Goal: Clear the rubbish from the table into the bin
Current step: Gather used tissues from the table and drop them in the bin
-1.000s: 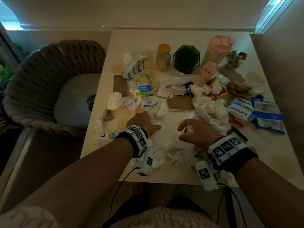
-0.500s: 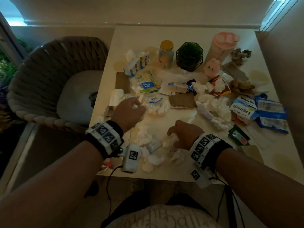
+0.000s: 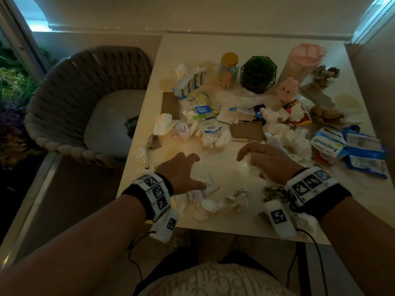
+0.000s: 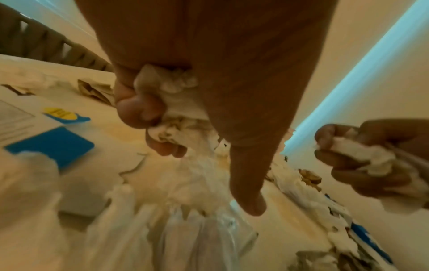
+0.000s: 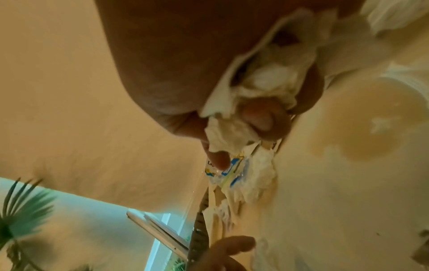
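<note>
The white table (image 3: 224,45) is littered with crumpled white tissues (image 3: 215,137), torn cardboard (image 3: 248,130) and blue-white cartons (image 3: 329,144). My left hand (image 3: 188,171) hovers near the front edge and grips a wad of white tissue (image 4: 176,86), with the thumb stretched forward. To its right, my right hand (image 3: 260,157) grips another crumpled tissue wad (image 5: 262,80). More tissues (image 3: 213,207) and a foil scrap (image 3: 234,195) lie between my wrists. No bin is in view.
A yellow-lidded jar (image 3: 228,70), a green plant in a wire pot (image 3: 258,74), a pink tumbler (image 3: 301,60) and a pink toy (image 3: 287,89) stand at the back. A woven chair (image 3: 85,99) sits left of the table. A wall runs close along the right.
My left hand pulled back from the tissues at mid-left to the front edge with a wad in it. My right hand moved slightly right and forward, still holding tissue.
</note>
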